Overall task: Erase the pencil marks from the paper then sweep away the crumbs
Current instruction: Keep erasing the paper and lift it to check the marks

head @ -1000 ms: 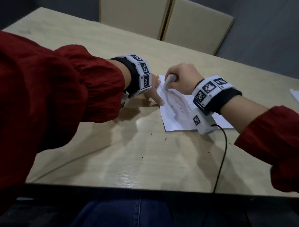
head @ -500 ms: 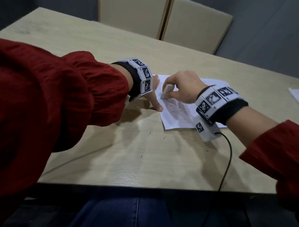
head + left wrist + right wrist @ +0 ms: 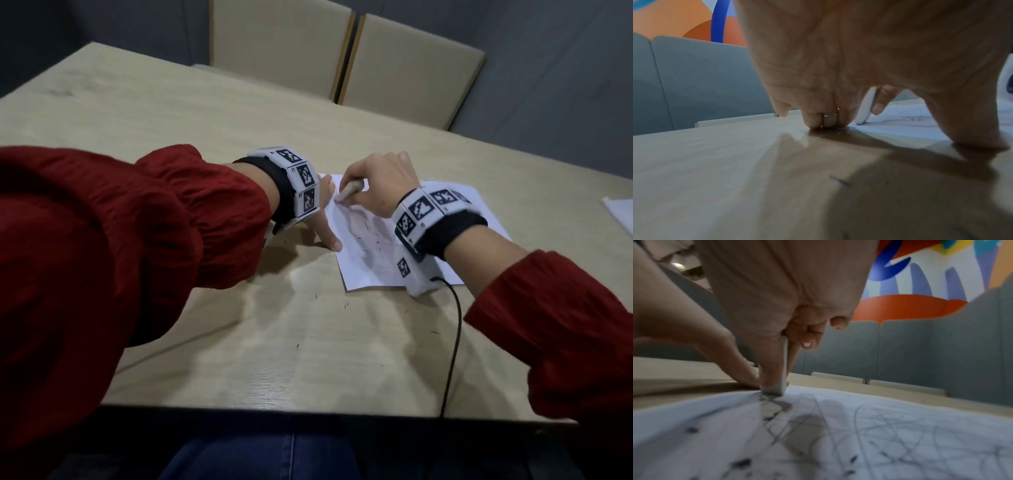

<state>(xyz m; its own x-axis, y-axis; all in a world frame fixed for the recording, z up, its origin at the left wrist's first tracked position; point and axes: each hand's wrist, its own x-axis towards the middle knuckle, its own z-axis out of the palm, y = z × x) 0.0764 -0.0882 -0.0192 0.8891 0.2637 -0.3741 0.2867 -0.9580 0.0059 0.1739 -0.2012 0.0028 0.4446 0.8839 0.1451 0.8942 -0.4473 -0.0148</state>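
The right hand (image 3: 378,186) pinches a white eraser (image 3: 349,192) between thumb and fingers, with its lower end pressed on the far-left part of the sheet of paper (image 3: 363,267), which lies flat on the pale wooden table (image 3: 239,342). In the right wrist view the eraser (image 3: 782,369) stands nearly upright on grey pencil scribbles (image 3: 869,426) that cover the sheet, with dark crumbs (image 3: 742,462) scattered over them. The left hand (image 3: 325,219) holds nothing: its spread fingers press down at the paper's left edge, the thumb at the near side. More dark crumbs (image 3: 346,305) lie on the table just beyond the sheet's near edge. Two beige chairs (image 3: 342,58) stand at the table's far side.
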